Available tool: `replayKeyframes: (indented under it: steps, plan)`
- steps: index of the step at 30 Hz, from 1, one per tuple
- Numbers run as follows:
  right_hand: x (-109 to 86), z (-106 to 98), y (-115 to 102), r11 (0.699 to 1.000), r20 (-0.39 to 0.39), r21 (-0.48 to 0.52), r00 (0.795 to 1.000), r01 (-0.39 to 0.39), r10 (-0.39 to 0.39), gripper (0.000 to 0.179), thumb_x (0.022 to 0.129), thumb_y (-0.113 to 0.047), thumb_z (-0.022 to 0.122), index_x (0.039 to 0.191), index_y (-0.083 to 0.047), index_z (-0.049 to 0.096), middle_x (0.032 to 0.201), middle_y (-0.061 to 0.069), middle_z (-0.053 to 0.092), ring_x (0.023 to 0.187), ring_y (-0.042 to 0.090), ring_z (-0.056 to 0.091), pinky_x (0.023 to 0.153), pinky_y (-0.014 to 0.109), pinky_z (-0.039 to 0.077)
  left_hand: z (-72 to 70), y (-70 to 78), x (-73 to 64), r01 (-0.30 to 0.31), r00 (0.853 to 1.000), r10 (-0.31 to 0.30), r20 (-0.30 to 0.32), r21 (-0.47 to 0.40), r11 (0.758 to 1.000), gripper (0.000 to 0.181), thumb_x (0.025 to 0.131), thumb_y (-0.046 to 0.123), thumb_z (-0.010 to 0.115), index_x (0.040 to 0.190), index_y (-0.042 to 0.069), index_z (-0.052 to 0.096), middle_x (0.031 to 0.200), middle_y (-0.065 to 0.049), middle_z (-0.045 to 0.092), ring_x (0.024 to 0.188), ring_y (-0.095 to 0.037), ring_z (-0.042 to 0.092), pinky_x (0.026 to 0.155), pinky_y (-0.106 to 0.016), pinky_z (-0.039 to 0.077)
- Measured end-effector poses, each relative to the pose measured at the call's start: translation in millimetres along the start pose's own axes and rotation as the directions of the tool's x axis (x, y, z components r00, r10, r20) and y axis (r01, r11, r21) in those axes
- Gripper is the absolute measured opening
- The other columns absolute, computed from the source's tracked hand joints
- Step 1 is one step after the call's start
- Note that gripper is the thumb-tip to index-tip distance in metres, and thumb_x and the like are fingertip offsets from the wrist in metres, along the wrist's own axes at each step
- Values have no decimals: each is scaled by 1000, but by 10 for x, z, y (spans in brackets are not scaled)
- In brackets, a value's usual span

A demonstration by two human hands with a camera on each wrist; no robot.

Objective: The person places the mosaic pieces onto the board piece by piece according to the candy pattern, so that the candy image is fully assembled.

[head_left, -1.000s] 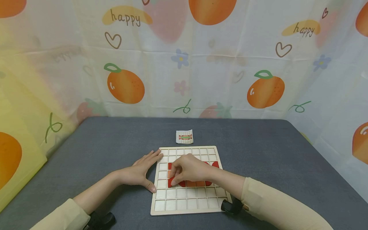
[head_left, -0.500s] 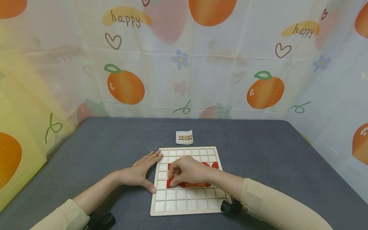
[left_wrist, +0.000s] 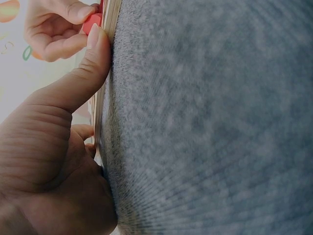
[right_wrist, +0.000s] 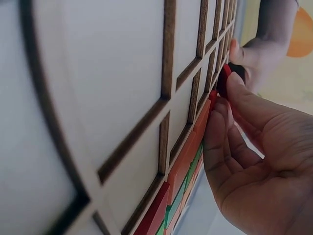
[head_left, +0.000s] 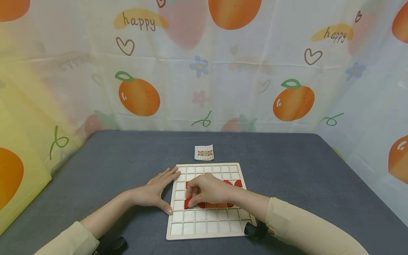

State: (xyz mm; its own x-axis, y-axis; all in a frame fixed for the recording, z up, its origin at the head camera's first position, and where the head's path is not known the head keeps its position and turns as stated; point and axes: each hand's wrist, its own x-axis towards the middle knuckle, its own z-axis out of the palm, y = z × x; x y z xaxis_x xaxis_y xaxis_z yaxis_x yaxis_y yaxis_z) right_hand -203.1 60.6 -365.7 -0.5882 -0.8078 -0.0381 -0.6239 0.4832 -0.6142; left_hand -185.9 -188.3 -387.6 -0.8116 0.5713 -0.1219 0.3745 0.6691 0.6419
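Observation:
In the head view a pale wooden grid board (head_left: 200, 228) lies on the table. My right hand (head_left: 208, 189) bends over its left-middle cells and pinches a red tile (head_left: 186, 204) between thumb and fingers. From the right wrist, this red tile (right_wrist: 223, 81) stands tilted up from the grid at the thumb tip. The left wrist view shows it as a red piece (left_wrist: 92, 23) with a rounded side. My left hand (head_left: 153, 191) is spread along the board's left edge, thumb and fingertips touching the frame. Under the right hand, several red and orange tiles (head_left: 216, 205) are partly hidden.
Behind the board lies a small card (head_left: 204, 153) printed with a gridded candy-like pattern. The dark grey table (head_left: 287, 170) reaches back to a fruit-printed curtain (head_left: 236, 78). Green tiles (right_wrist: 188, 174) sit among the orange ones in the grid.
My right hand has shifted very slightly left with the red tile, which now tilts and overlaps the cell's left line. The left hand keeps its place on the board.

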Motion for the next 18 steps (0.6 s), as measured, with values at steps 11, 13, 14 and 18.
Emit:
replayKeyframes:
  steps: [11, 13, 14, 18]
  plan:
    - [-1, 4, -22, 1000, 11, 1, 1000, -22, 22, 12, 82, -23, 81, 88, -18, 72, 69, -11, 65, 59, -4, 54, 59, 14, 44, -1, 2, -8, 6, 1000, -6, 3, -12, 1000, 120, 68, 44, 88, 158, 6, 18, 169, -14, 3, 154, -45, -3, 114, -75, 3]
    - [-2, 5, -21, 1000, 5, 4, 1000, -25, 25, 13, 82, -24, 81, 88, -19, 71, 68, -11, 65, 59, -3, 53, 59, 14, 43, 0, 3, -9, 2, 1000, -2, 2, -11, 1000, 121, 68, 45, 88, 158, 6, 18, 169, -14, 4, 154, -45, -3, 114, -75, 3]
    - [-2, 4, -21, 1000, 1, 3, 1000, -26, 26, 13, 82, -24, 81, 88, -19, 71, 68, -11, 64, 58, -3, 53, 58, 14, 43, 1, 1, -9, 1, 1000, -1, 0, -10, 1000, 121, 67, 45, 88, 158, 6, 18, 169, -14, 4, 154, -45, -3, 114, -75, 3]
    - [-1, -13, -22, 999, -34, 28, 999, -18, 18, 9, 86, -25, 77, 90, -20, 70, 69, -9, 66, 56, -3, 52, 57, 15, 42, 6, -10, -5, -1, 1000, 1, 4, -7, 1000, 121, 68, 46, 87, 158, 6, 18, 169, -14, 4, 154, -45, -3, 114, -75, 4]
